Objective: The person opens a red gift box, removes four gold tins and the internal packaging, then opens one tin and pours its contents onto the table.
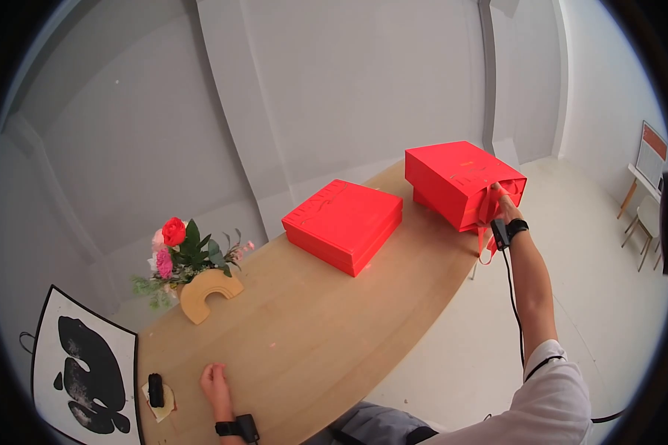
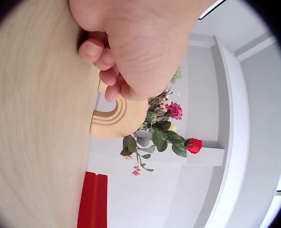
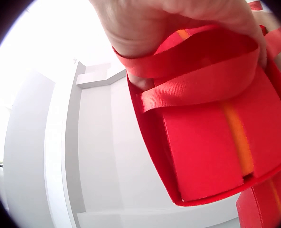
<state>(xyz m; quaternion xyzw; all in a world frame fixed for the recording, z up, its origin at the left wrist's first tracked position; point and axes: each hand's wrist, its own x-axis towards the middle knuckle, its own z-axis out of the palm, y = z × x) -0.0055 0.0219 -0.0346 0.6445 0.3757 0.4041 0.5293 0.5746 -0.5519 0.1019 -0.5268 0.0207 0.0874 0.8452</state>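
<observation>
- my right hand [image 1: 505,207] grips the red bag [image 1: 449,176] at its mouth, by the right end of the table [image 1: 297,345]
- my left hand [image 1: 215,384] lies loosely curled, released
- bag and red box [image 1: 341,226]: lettering unreadable

- Tan arch vase [image 1: 195,298] w/ flowers [image 1: 190,241], red/pink + green lvs
- B&W pic [image 1: 93,363], far L
- Blk item [image 1: 155,390] on paper scrap [image 1: 168,406], nr pic
- White chair [image 1: 649,216], far R, nr board [image 1: 652,157]
</observation>
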